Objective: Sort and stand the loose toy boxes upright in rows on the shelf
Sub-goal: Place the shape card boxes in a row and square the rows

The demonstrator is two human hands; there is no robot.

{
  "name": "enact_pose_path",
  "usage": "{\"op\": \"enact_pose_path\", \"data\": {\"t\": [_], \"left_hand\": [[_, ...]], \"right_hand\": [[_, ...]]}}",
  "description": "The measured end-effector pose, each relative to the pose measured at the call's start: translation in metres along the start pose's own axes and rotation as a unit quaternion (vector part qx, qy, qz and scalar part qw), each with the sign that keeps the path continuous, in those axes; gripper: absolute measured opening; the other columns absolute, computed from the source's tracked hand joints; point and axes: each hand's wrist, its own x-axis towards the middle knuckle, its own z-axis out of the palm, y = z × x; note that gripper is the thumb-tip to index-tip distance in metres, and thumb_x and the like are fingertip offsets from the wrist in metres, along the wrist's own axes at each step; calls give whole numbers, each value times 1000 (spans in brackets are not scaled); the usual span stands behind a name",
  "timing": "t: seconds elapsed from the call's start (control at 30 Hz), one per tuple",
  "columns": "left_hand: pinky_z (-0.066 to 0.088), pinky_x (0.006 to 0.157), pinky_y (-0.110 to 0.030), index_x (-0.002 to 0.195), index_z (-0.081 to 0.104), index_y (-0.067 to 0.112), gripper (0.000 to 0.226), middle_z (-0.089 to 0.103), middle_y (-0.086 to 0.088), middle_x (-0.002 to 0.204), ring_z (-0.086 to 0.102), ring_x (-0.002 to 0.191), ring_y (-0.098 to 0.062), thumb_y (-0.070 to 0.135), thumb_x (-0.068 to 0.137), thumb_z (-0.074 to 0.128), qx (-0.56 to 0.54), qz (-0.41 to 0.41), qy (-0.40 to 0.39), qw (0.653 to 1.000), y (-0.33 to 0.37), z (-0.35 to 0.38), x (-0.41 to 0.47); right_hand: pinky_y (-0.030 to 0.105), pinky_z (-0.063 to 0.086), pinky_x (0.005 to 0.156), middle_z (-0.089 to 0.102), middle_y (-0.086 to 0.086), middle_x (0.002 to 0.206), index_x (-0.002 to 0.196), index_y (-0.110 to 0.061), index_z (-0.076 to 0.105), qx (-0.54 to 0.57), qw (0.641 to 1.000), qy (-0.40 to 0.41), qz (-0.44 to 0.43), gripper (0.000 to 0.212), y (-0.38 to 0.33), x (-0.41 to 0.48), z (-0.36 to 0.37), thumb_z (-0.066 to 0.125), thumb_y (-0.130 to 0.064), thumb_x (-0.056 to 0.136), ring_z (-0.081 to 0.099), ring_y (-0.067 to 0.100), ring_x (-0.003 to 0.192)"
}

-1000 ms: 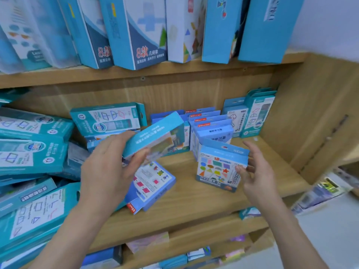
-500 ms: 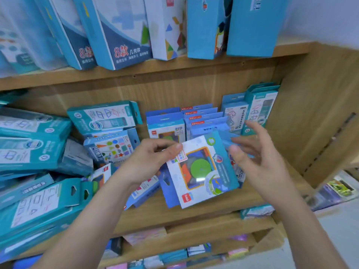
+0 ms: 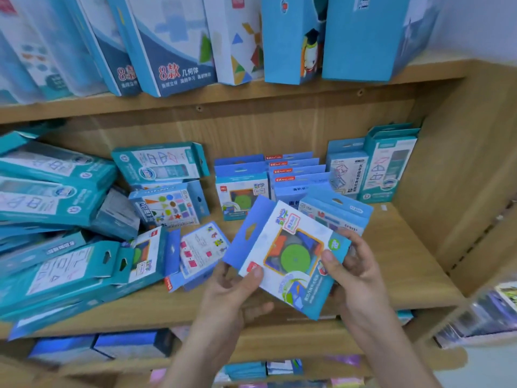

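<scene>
Now left hand (image 3: 237, 287) and right hand (image 3: 355, 273) hold a tilted box (image 3: 291, 256) in front of the upright row (image 3: 296, 177), fingers (image 3: 330, 259) pinching its edges; shoving it in may topple that row.
</scene>
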Motion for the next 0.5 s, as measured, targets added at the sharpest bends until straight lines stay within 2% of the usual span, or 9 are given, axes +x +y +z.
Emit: {"op": "enact_pose_path", "data": {"t": [0.07,0.13,0.2,0.23,0.3,0.33,0.37,0.43,0.5], "left_hand": [[54,49,-30,110,61,13,47,73,-10,94,68,79,-25,18,63,71,-11,9,11,1000,-12,5,-2],[57,62,-40,108,63,8,47,73,-14,95,69,84,-34,19,63,72,4,38,42,998,-16,10,-3],[53,77,-53,106,64,6,44,73,-16,97,67,91,-40,20,64,71,9,73,71,995,-15,10,-4],[53,78,-53,104,65,7,40,73,-16,97,67,91,-39,20,66,70,19,92,83,992,-12,9,-6],[56,77,-47,102,66,11,33,74,-11,95,69,91,-33,20,70,68,50,128,95,986,-8,6,-6],[56,79,-45,103,66,13,31,74,-8,95,69,92,-29,18,73,68,64,142,98,983,-7,4,-6],[55,82,-45,104,66,14,29,74,-6,96,70,93,-26,16,75,67,77,154,100,980,-6,2,-5],[56,84,-44,106,65,17,25,74,-3,98,69,95,-22,15,81,64,99,169,110,975,-7,-3,-2],[57,82,-39,108,63,18,25,73,-3,101,69,98,-23,18,82,62,112,185,114,970,-10,-6,1]], "right_hand": [[31,58,69,73,3,96,96,-22,59,19,1000,0,2,72,4,0,1,94,-43,37,69,15,83],[31,56,63,71,2,87,88,-20,57,-7,1000,12,-4,54,3,1,0,91,-35,49,67,12,74],[28,50,58,63,1,76,79,-20,51,-127,990,45,-43,35,-4,2,-3,82,-22,63,61,8,63],[28,48,56,59,1,73,75,-23,47,-209,972,70,-80,36,-7,3,-8,82,-22,66,58,10,60],[32,45,58,52,3,75,73,-26,42,-379,901,137,-162,42,-16,6,-20,84,-31,67,52,19,62],[32,42,62,49,3,82,78,-28,43,-430,867,163,-191,44,-20,7,-26,85,-32,65,49,20,68],[31,40,69,47,2,92,90,-25,46,-447,856,174,-194,48,-23,10,-32,86,-31,63,48,19,75],[27,38,84,44,-3,109,120,-21,45,-454,866,144,-151,72,-24,21,-42,87,-30,62,48,10,95],[19,42,85,53,-12,111,130,-24,42,-417,902,69,-85,72,-21,30,-40,82,-26,71,53,-1,102]]}}
